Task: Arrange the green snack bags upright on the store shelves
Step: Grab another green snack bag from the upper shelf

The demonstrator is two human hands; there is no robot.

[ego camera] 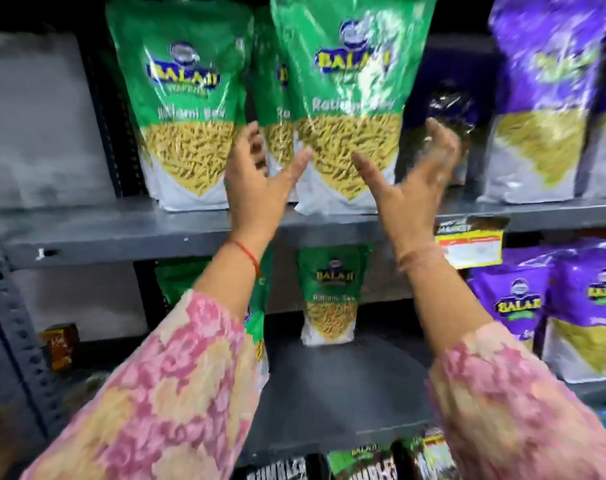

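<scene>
Here the step in hand looks like the settling of the front green plastic snack bag (346, 109) on the grey metal upper shelf (121, 233). The left hand (256, 188) and the right hand (412, 181) flank its lower half, palms turned toward each other. The fingers of both hands are spread and released, grasping nothing; the left thumb tip sits just at the bag's left edge, though blur keeps me from telling whether it touches. The bag stands on its white base near the shelf's front edge and leans slightly to the right.

To its left a second green snack bag (180, 109) stands upright, and a third green bag (270, 98) shows between them, farther back. Below, on the lower shelf (329, 386), a smaller green bag (329, 296) stands far back.

The next move, as I judge it, calls for squaring the front bag: pressing its sides level and nudging it back in line with its neighbour.

To the right stand purple snack bags (544, 98), and a dark wrapped pack (450, 112) sits just behind the right hand, crowding the gap. A yellow price label (469, 244) hangs on the shelf edge.
</scene>
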